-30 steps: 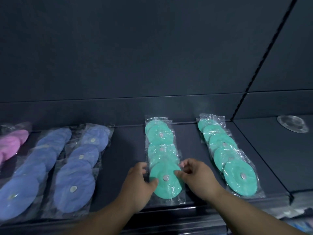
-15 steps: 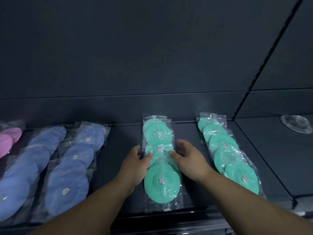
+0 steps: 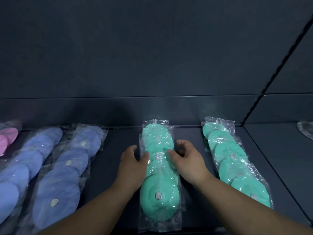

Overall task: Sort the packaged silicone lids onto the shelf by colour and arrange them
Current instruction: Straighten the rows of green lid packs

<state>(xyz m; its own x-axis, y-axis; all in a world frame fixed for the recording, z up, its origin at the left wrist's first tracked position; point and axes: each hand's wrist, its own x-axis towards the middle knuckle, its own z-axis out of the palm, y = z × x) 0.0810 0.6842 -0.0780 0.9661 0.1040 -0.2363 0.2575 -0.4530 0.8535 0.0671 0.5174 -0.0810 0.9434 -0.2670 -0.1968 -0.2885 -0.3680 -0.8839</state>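
A row of overlapping green lid packets (image 3: 159,195) runs front to back on the middle of the dark shelf (image 3: 115,150). My left hand (image 3: 133,160) grips the row's left edge about halfway back, thumb on top of the plastic. Opposite it, my right hand (image 3: 188,160) grips the right edge with curled fingers and its thumb on the packet. A second green row (image 3: 233,163) lies to the right. Two blue rows (image 3: 67,163) (image 3: 22,167) lie to the left, and pink packets (image 3: 8,139) at the far left edge.
The shelf's dark back wall stands just behind the rows. A seam (image 3: 264,158) separates this shelf from the neighbouring one on the right, where a clear lid (image 3: 305,131) lies. Bare strips of shelf separate the rows.
Both hands have slid from the front green packet back along the row to its middle. The view has shifted slightly to the right and closer.
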